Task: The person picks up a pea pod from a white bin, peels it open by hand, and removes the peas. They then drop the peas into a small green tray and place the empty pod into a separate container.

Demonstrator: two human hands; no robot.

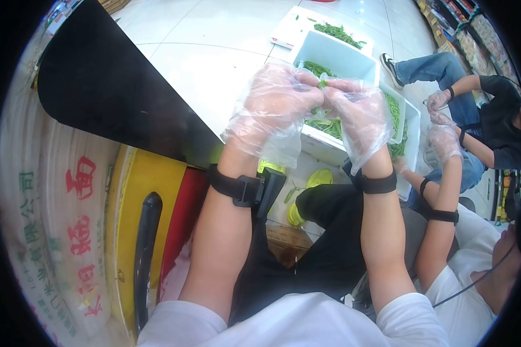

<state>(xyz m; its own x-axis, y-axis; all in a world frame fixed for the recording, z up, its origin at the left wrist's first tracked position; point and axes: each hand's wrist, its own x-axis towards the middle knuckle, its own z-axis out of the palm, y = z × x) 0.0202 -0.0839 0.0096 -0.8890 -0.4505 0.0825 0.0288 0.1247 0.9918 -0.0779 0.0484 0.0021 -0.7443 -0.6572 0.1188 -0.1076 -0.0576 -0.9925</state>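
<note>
My left hand (275, 104), in a clear plastic glove, is closed in a pinch at the fingertips. Facing it, my right hand (360, 118), gloved the same way, is closed too. A small green vegetable piece (322, 84) shows between the two sets of fingertips; its exact kind is hard to make out. Both hands are above a white foam box (336, 52). Slender green vegetables (317, 68) lie inside it, partly hidden by my hands.
Behind the box, more greens (338, 34) lie on a white foam lid (283, 36). Another white container (411, 133) with greens stands at the right, near two people with gloved hands (444, 141). A black panel (121, 87) and stacked printed sacks (63, 231) are at my left.
</note>
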